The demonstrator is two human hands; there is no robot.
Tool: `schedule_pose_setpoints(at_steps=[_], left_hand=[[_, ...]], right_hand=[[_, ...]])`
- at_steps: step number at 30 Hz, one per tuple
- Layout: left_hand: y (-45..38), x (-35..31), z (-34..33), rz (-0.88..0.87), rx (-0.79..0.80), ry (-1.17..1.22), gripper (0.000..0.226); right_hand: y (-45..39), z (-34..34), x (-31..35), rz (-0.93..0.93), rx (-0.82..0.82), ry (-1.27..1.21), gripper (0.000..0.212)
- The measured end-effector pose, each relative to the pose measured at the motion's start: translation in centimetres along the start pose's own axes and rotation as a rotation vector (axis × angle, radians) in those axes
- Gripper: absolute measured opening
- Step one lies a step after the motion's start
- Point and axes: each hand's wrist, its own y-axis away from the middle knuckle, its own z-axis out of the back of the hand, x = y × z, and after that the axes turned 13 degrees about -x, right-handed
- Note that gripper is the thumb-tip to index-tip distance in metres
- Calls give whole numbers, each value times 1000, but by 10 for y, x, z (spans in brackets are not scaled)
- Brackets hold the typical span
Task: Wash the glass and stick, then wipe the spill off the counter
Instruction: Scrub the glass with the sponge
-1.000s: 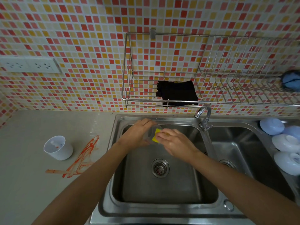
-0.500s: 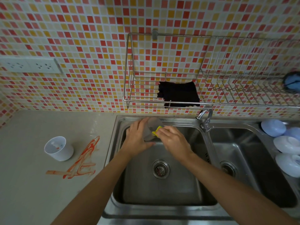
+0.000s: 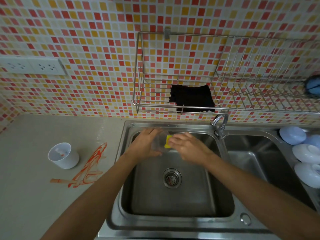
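Steel sink (image 3: 121, 201), left basin bare, smooth, round drain (image 3: 172, 178) in mid. Over its back edge, left hand (image 3: 147, 144) wraps clear glass (image 3: 160, 143); right hand (image 3: 187, 146) presses yellow sponge (image 3: 168, 143) at its mouth. Stick (image 3: 58, 181) lies in orange spill (image 3: 91, 165) on matte counter (image 3: 26, 196), near white cup (image 3: 63, 155). Black cloth (image 3: 192, 98) in wire rack (image 3: 225, 108).

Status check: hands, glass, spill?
Left hand holds glass over the sink. Right hand scrubs it with yellow sponge. Stick and orange spill untouched on counter.
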Motion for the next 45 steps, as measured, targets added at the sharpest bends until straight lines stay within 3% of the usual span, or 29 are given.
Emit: schedule_pose_setpoints(at_steps=[6, 13, 18, 22, 26, 30, 32, 36, 41, 45], left_hand=[[-5, -11, 8, 11, 34, 37, 91], [-7, -16, 10, -51, 89, -15, 90], [-18, -23, 18, -68, 41, -24, 85], [-9, -21, 15, -72, 130, -30, 89], [-16, -28, 20, -84, 73, -38, 90], [-17, -24, 26, -113, 122, -62, 90], [-14, -25, 25, -98, 146, -53, 90], [-22, -31, 30, -96, 74, -34, 86], [-20, -25, 30, -116, 81, -20, 87], [-12, -19, 16, -45, -11, 125, 84]], right_hand=[[-2, 10, -9, -121, -168, 11, 45], [7, 7, 7, 60, -8, -58, 50], [0, 4, 18, -143, -53, -101, 42], [1, 11, 10, -11, 70, -84, 37], [-2, 13, -1, -45, 15, 35, 40], [11, 6, 26, -187, -80, -204, 37], [9, 11, 20, -167, -58, -205, 38], [-3, 14, 3, -158, -45, -25, 39], [5, -1, 15, -148, 20, -132, 32], [4, -6, 11, -153, -115, -50, 22]])
